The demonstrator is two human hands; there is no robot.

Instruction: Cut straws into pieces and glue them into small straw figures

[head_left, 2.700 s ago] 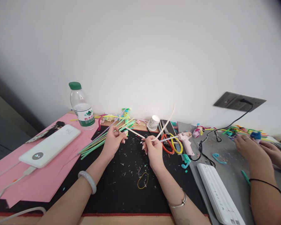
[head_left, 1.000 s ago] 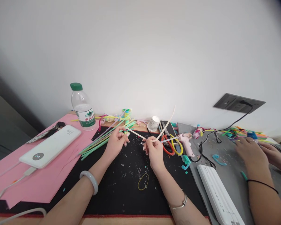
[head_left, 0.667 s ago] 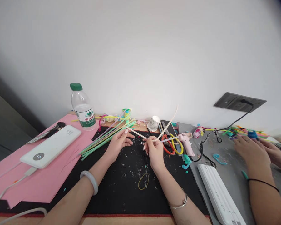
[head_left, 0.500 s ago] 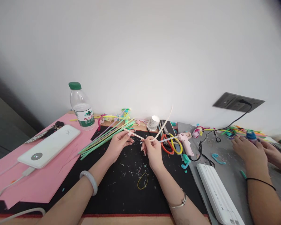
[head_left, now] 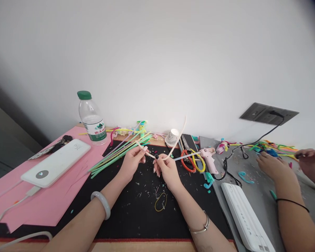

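A pale cream pipe cleaner [head_left: 176, 142] is stretched between my two hands above the black mat [head_left: 126, 210]. My left hand [head_left: 132, 161] pinches it near one end, thumb against fingers. My right hand [head_left: 167, 170] grips it further along, with its long free end curving up toward the wall. Left of my hands lies a bundle of green, yellow and purple pipe cleaners [head_left: 112, 159]. Close to my right hand are scissors with an orange handle [head_left: 187, 161], a second pair with a yellow handle [head_left: 199, 162], and a pink glue gun [head_left: 209, 159].
A water bottle [head_left: 92, 120] and a white power bank [head_left: 56, 162] stand on pink paper [head_left: 49, 206] at left. A paper cup [head_left: 172, 137] is by the wall. At right are another power bank [head_left: 245, 217] and a co-worker's hands [head_left: 274, 168]. A rubber band [head_left: 160, 202] lies in front.
My right hand has shifted slightly left along the pipe cleaner, closer to my left hand. The free end has swung left. The co-worker's hands have moved apart.
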